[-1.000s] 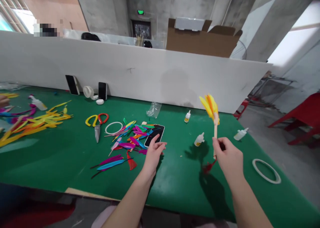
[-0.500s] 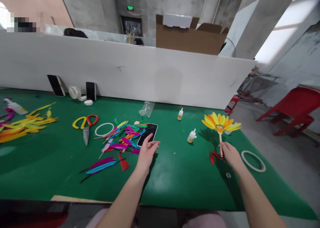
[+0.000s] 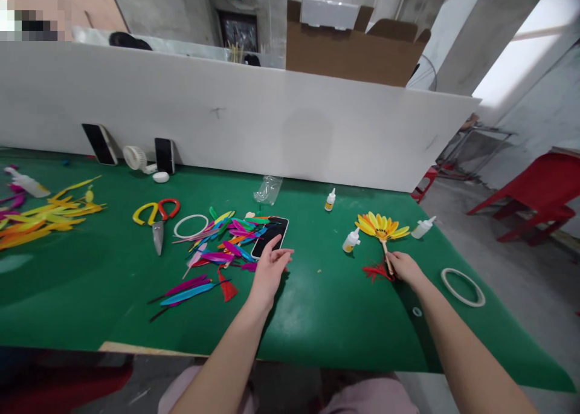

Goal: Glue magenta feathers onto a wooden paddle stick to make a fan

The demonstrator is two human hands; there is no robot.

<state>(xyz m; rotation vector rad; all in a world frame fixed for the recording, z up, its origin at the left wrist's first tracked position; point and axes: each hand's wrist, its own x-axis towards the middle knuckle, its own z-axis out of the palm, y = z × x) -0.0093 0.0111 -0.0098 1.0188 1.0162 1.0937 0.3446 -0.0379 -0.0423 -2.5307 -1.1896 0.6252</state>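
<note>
A: Right hand (image 3: 405, 268) status?
B: Fingers narrow, wrapped round the handle (image 3: 386, 257) of the yellow feather fan (image 3: 383, 225).
A: Fan where?
B: Right part of the green table (image 3: 312, 323), head pointing away from the person. Red tassel (image 3: 375, 272) by the handle's lower end. One glue bottle (image 3: 351, 242) just left of the feathers, another bottle (image 3: 423, 228) to their right. Can't tell if the head touches the table. White ring (image 3: 475, 303) lies right of that hand.
A: Left hand (image 3: 267, 275)?
B: Fingers loosely spread, part curled, at the phone's (image 3: 280, 231) near end. Contact: can't tell. Loose coloured feathers (image 3: 218, 257) left of it, some overlapping the phone. Scissors (image 3: 157, 237) farther left.
</note>
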